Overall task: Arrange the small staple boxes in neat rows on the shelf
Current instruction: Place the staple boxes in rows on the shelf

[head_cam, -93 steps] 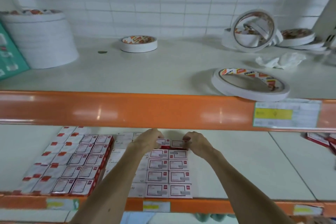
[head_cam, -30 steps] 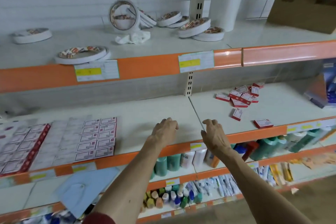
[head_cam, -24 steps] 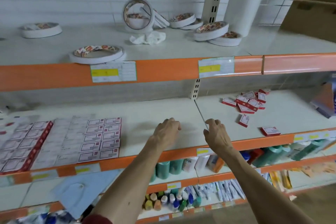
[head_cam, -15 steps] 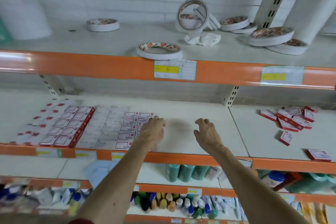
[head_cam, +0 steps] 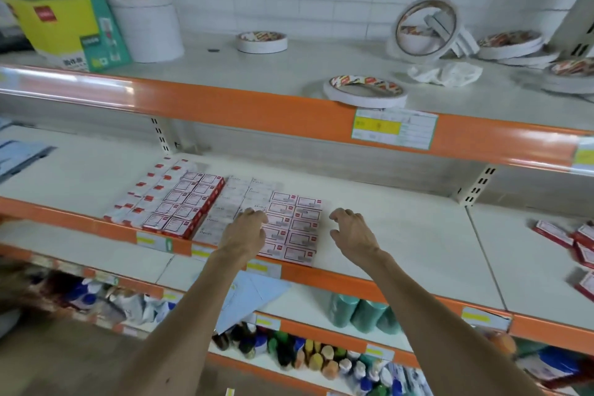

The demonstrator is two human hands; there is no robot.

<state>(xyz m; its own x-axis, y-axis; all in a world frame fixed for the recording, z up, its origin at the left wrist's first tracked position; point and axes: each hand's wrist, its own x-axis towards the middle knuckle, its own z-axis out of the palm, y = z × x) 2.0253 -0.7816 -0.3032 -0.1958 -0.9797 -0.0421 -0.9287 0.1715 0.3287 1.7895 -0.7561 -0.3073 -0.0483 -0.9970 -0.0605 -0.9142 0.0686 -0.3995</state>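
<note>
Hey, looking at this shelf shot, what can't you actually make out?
- Head view: the left hand covers some of the arranged staple boxes; whether it touches them is unclear.
- Head view: the right frame edge cuts off the loose staple boxes; their count is unknown.
- Head view: the price label print is too blurred to read.

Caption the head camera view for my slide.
Left hand over and right hand beside neat rows of small white-and-red staple boxes on an orange-edged shelf.
</note>
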